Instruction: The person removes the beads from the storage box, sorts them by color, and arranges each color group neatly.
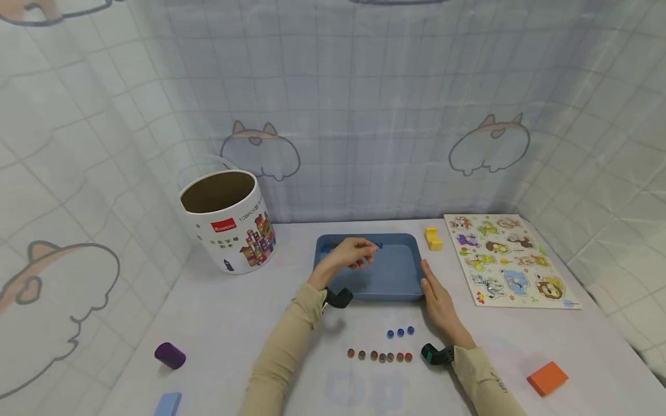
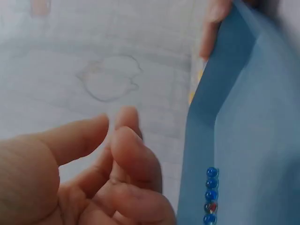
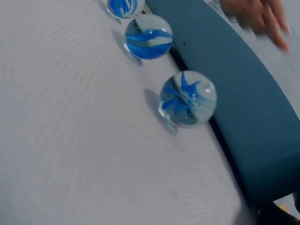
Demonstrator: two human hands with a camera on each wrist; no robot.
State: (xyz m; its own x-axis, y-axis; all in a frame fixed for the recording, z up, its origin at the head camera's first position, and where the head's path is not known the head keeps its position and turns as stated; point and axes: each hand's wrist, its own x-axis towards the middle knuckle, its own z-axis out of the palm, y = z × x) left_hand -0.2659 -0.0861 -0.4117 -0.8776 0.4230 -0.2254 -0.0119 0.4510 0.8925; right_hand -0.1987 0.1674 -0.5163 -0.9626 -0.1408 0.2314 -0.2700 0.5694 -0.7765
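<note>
My left hand (image 1: pixel 351 253) hovers over the blue tray (image 1: pixel 387 277) with fingers loosely bent; in the left wrist view a small gap shows between thumb and fingertips, with nothing held. Straight fingers of my right hand (image 1: pixel 441 300) touch the tray's right side from outside. Along the tray's far wall lies a row of several mostly blue marbles (image 2: pixel 211 194), partly hidden by the left hand in the head view. Three clear marbles with blue swirls (image 3: pixel 187 99) lie on the table before the tray. Nearer me is a row of several reddish and greyish marbles (image 1: pixel 382 357).
A white bucket (image 1: pixel 236 237) stands at the back left. An animal puzzle board (image 1: pixel 499 260) lies on the right, a yellow block (image 1: pixel 432 238) beside the tray. An orange block (image 1: pixel 547 378), purple cylinder (image 1: pixel 170 355) and light blue block (image 1: pixel 168 404) lie nearer the front.
</note>
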